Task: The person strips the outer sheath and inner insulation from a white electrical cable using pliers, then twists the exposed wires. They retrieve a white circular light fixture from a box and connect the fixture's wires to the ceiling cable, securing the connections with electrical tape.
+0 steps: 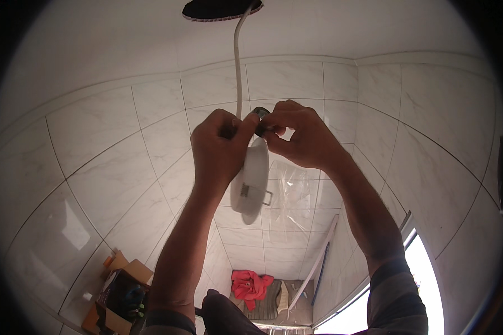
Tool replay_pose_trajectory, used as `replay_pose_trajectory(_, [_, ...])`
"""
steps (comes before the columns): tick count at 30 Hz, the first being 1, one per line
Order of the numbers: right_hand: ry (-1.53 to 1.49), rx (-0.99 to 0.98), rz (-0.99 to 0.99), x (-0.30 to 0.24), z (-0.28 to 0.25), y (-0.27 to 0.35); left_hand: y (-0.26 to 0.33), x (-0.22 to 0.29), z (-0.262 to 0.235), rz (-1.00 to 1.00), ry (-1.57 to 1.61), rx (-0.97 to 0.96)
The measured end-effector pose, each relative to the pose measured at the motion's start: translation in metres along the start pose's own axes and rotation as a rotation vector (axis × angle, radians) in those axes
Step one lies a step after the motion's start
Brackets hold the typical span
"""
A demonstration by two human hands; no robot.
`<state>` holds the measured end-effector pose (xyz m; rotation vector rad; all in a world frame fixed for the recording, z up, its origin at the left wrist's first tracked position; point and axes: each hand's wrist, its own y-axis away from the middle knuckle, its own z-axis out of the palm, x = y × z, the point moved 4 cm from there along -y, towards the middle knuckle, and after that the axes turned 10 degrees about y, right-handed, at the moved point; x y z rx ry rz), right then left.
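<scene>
Both my arms reach up toward the ceiling. My left hand (222, 137) is closed in a pinch near the lower end of a white cable (237, 61), which hangs out of a round hole in the ceiling. Thumb and fingers of my right hand (297, 134) close on a small black ring-shaped roll, apparently electrical tape (260, 113), right beside my left fingertips. Below my hands hangs a round white recessed light fitting (251, 184), tilted on edge, a spring clip on its side. The join between cable and fitting is hidden by my fingers.
The dark round hole (221, 10) opens in the white ceiling. Marble-look tiles (285, 78) cover the walls. Lower left, an open cardboard box (117, 324) holds tools. Red cloth (250, 286) lies far below, near a leaning pole (313, 265). A bright opening (425, 279) shows lower right.
</scene>
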<state>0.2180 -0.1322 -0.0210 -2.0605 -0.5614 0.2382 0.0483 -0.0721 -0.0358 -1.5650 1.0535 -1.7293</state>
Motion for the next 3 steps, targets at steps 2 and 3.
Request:
replay_pose_trajectory(2, [0.038,-0.082,0.029,-0.0035,-0.0045,-0.0001,-0.0011,0.0017,-0.0009,-0.098,0.061,-0.006])
replay_pose_trajectory(3, [0.055,-0.123,0.041,-0.0084,-0.0094,-0.0015,-0.001,0.0026,-0.0017,-0.133,0.1,-0.009])
